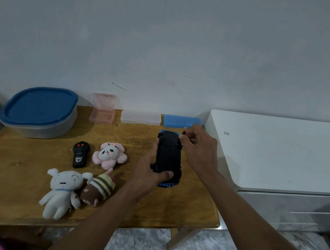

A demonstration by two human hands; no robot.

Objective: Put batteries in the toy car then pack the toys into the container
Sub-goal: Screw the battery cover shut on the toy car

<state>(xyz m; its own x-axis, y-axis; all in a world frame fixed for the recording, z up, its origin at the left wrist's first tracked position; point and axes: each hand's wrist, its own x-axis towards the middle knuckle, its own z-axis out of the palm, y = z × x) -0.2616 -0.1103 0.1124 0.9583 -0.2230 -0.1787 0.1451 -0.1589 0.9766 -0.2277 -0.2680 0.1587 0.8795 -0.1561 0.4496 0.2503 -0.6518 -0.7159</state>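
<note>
Currently we are gripping the upturned toy car [169,152] in our left hand [150,174], our right hand [198,147] pinching a small dark piece [184,132]; plush toys [63,189] are lying unpacked, container [42,131] lidded.

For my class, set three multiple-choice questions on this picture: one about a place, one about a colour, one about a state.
1. Where does the container stand on the table?
A) back left corner
B) front right corner
C) the middle

2. What colour are the buttons on the remote?
A) green
B) red
C) white

3. How is the toy car right now?
A) standing on its wheels, untouched
B) inside the container
C) underside up, held by the left hand

Answers:
1 A: it sits by the wall at the far left.
2 B: two red dots show at its top end.
3 C: the black underside faces up and the fingers wrap its edge.
</note>
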